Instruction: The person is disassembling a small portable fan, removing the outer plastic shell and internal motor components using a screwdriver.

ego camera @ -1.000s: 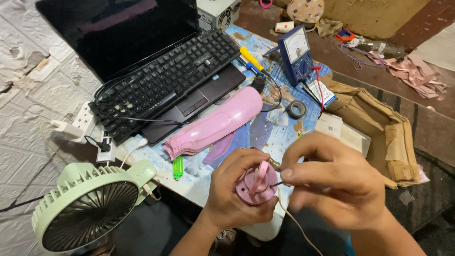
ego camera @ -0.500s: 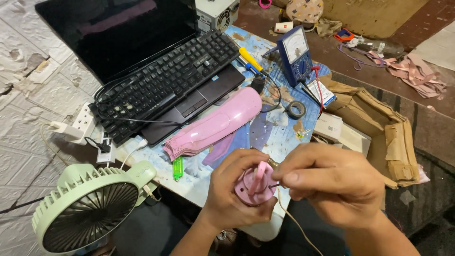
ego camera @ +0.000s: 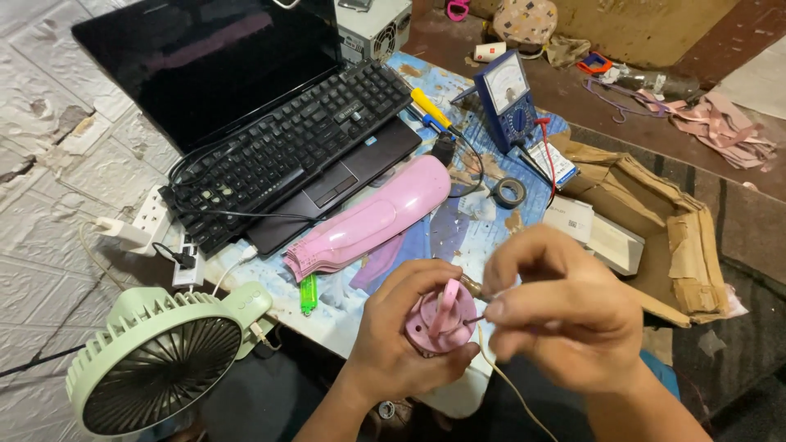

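The left hand (ego camera: 401,344) closes its grip around a small round pink part (ego camera: 438,323), held just in front of the table (ego camera: 360,315) edge. The right hand (ego camera: 565,315) pinches a thin wire (ego camera: 512,389) at the top of this part; its grip is closed on the wire. To do this well, I think the left hand should hold the part steady and the right fingers should guide the wire end slowly. The long pink housing (ego camera: 372,217) lies on the table, beyond the part, and the green fan (ego camera: 160,356) stands to the left of it.
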